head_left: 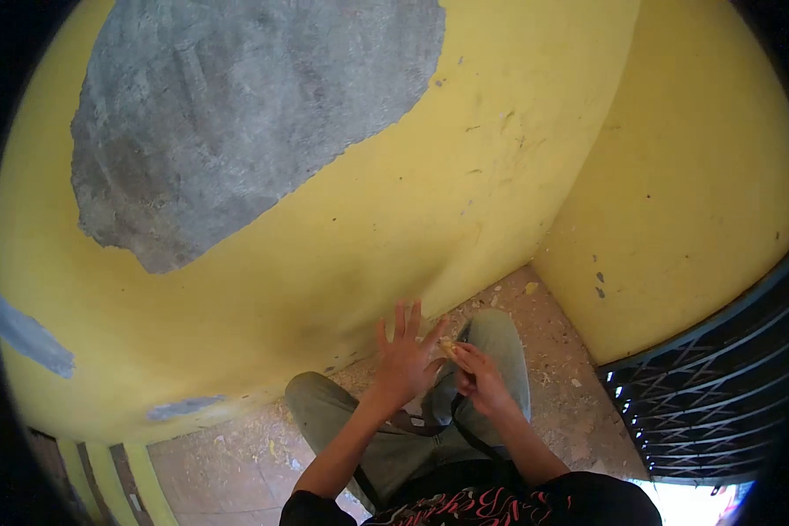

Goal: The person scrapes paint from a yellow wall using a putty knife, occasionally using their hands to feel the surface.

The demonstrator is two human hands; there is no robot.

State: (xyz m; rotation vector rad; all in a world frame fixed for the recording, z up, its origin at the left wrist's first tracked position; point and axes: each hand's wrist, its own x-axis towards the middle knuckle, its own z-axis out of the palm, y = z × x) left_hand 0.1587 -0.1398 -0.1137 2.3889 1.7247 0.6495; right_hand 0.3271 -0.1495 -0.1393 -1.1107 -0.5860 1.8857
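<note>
My left hand point(401, 361) is open, its fingers spread and pointing up toward the yellow wall point(342, 289), overlapping the wall's foot in this view. Close to its right, my right hand point(480, 375) is closed around a small yellowish, wood-coloured object point(448, 347) that sticks out past the thumb and index finger toward the left hand. Most of that object is hidden in the fist, and I cannot tell its kind. Both hands are above my bent knees, in grey-green trousers point(324, 412). Higher up, a large bare grey patch point(245, 114) with ragged paint edges shows on the wall.
Paint flakes litter the brown floor point(552, 386) along the wall. A second yellow wall point(684, 202) meets the first at a corner on the right. Beyond it stands a dark folding metal gate point(719, 386). Smaller grey patches point(184, 408) mark the lower left wall.
</note>
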